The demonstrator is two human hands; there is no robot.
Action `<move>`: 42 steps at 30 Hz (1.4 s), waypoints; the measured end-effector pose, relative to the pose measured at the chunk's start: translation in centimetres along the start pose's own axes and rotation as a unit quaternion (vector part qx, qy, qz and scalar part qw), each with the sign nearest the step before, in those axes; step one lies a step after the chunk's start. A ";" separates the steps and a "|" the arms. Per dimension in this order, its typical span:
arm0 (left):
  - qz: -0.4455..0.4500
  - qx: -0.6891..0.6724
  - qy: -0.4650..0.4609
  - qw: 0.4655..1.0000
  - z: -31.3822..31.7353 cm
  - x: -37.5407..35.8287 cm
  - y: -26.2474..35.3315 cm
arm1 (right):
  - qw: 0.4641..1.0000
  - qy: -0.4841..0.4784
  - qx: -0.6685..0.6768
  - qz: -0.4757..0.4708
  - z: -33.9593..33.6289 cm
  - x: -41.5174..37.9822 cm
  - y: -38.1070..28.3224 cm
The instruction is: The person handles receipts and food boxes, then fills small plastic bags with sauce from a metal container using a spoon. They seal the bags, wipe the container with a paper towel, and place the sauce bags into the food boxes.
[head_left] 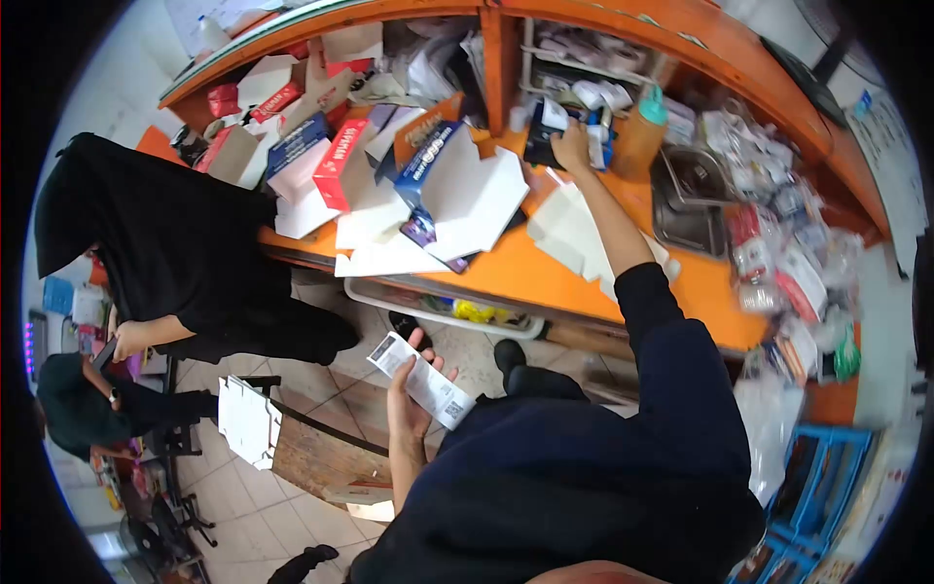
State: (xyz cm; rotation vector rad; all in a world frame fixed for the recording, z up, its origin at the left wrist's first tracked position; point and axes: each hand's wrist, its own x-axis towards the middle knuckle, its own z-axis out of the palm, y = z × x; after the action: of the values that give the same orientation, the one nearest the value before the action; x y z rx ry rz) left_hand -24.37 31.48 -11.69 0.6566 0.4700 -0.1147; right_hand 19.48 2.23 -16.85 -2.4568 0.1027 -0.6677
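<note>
My left hand (pixel 413 399) holds a long white printed receipt (pixel 428 382) between thumb and fingers, above the floor. The slip carries a dark barcode-like block and a square code. Stretched over the orange counter, my right hand (pixel 574 148) is at a black box-shaped device (pixel 541 146) with white paper on it. Its fingers look curled; what they grip, if anything, is too small to make out. Just right of that hand stands an amber bottle (pixel 637 136) with a teal cap. White paper sheets (pixel 569 234) lie under my right forearm.
Opened food boxes (pixel 467 195) crowd the counter (pixel 623 302) to the left. Metal trays (pixel 689 219) and plastic-wrapped packs (pixel 769 253) stand on the right. A person in black (pixel 175 243) holds a phone, with another person behind. Blue crates (pixel 817 487) are at lower right.
</note>
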 end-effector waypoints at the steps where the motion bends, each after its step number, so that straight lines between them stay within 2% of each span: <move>1: 0.012 -0.011 0.014 1.000 0.9 0.6 -0.1 | 0.998 0.042 0.007 -0.048 2.3 2.1 1.8; 2: 0.022 -0.022 0.029 0.999 1.7 1.0 -0.2 | 0.995 0.069 -0.015 -0.065 2.7 3.3 1.8; 4: 0.043 -0.040 0.039 0.998 2.3 2.1 -0.7 | 0.995 0.057 -0.074 -0.028 3.7 4.1 2.5; 6: 0.059 -0.060 0.048 0.995 2.9 2.6 -1.3 | 0.997 0.057 0.010 -0.054 4.2 4.4 3.5; 7: 0.062 -0.064 0.052 0.995 3.2 2.8 -1.6 | 0.981 0.108 0.160 0.027 3.5 3.1 2.4; 8: 0.064 -0.070 0.055 0.994 3.5 3.0 -1.9 | 0.934 0.155 0.303 0.109 2.9 1.9 1.3; 9: 0.055 -0.064 0.068 0.994 3.3 3.3 -2.2 | 0.864 0.235 0.439 0.074 4.4 1.3 1.6; 10: 0.055 -0.067 0.075 0.993 3.3 3.4 -2.4 | 0.866 0.229 0.439 0.075 5.2 0.6 1.9; 11: 0.047 -0.057 0.078 0.994 3.5 3.6 -2.4 | 0.923 0.217 0.316 -0.036 5.9 -0.5 2.2; 12: 0.037 -0.046 0.081 0.995 3.7 3.8 -2.4 | 0.951 0.199 0.185 -0.147 6.2 -1.7 2.2; 13: 0.033 -0.033 0.087 0.995 3.9 4.1 -2.4 | 0.952 0.047 0.286 -0.098 4.9 -3.6 0.2; 14: 0.035 -0.034 0.088 0.995 4.0 4.6 -2.4 | 0.919 -0.104 0.378 -0.048 2.7 -5.6 -3.2; 16: 0.018 0.000 0.075 0.997 3.8 6.1 -2.8 | 0.808 -0.147 0.562 -0.097 0.8 -9.1 -6.8; 18: -0.003 0.036 0.046 0.998 4.8 8.4 -3.0 | 0.711 -0.260 0.653 -0.017 -5.3 -12.5 -10.4; 19: -0.029 0.001 0.022 0.999 6.3 9.5 -2.9 | 0.663 -0.374 0.648 0.026 -9.0 -13.5 -11.2; 20: -0.021 0.027 -0.055 0.998 7.0 10.4 -2.7 | 0.604 -0.480 0.632 0.068 -11.7 -14.3 -11.5; 21: -0.025 0.048 -0.059 0.997 9.4 10.6 -2.1 | 0.594 -0.525 0.606 0.059 -13.0 -15.0 -10.8; 22: -0.039 0.002 -0.155 0.987 10.2 11.6 -1.9 | 0.582 -0.568 0.579 0.052 -14.2 -15.4 -9.9; 24: 0.083 0.082 -0.167 0.979 11.6 13.3 -2.0 | 0.640 -0.591 0.491 0.022 -17.3 -15.6 -8.3; 25: 0.143 0.114 -0.098 0.978 13.6 13.3 -1.5 | 0.643 -0.588 0.491 0.023 -18.1 -15.5 -7.2; 26: 0.200 0.146 -0.028 0.968 15.6 13.1 -0.7 | 0.671 -0.597 0.440 0.026 -19.5 -14.8 -6.5; 28: 0.262 0.047 -0.033 0.963 16.9 14.4 0.0 | 0.652 -0.648 0.392 0.026 -21.1 -13.6 -5.0; 29: 0.282 0.054 -0.046 0.957 17.2 14.7 0.1 | 0.652 -0.649 0.392 0.028 -20.9 -13.5 -4.3; 31: 0.289 0.074 -0.059 0.953 18.1 14.5 -0.4 | 0.653 -0.660 0.354 -0.112 -20.0 -13.3 -3.3; 32: 0.297 0.095 -0.070 0.948 18.5 14.4 -0.8 | 0.653 -0.660 0.354 -0.112 -19.3 -13.4 -3.5; 34: 0.289 0.099 -0.063 0.950 18.6 14.4 -1.8 | 0.715 -0.494 0.471 -0.148 -17.5 -14.3 -5.7; 35: 0.299 0.092 -0.044 0.949 18.0 14.9 -2.5 | 0.702 -0.465 0.540 0.001 -17.3 -14.8 -7.3; 36: 0.309 0.085 -0.025 0.947 17.7 15.0 -2.9 | 0.699 -0.467 0.541 0.003 -16.5 -15.1 -7.6; 38: 0.310 0.073 0.003 0.948 17.2 14.9 -3.2 | 0.774 -0.366 0.516 0.025 -14.4 -15.4 -7.9; 39: 0.257 0.107 -0.006 0.960 16.8 14.5 -3.2 | 0.788 -0.322 0.524 0.008 -14.0 -15.5 -8.9; 40: 0.204 0.139 -0.014 0.969 16.5 14.1 -3.1 | 0.785 -0.328 0.525 0.006 -14.3 -15.4 -9.5; 41: 0.220 0.186 -0.032 0.957 16.0 14.1 -3.4 | 0.799 -0.331 0.502 -0.009 -14.8 -15.4 -10.3; 42: 0.231 0.196 -0.010 0.953 15.7 13.8 -3.6 | 0.811 -0.335 0.480 -0.025 -15.0 -15.5 -11.0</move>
State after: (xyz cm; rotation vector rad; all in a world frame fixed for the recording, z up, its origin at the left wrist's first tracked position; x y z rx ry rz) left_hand -6.93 19.62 -9.11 1.1382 0.2627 0.2349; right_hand -2.13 6.94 -6.98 -1.5496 -0.4708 0.1787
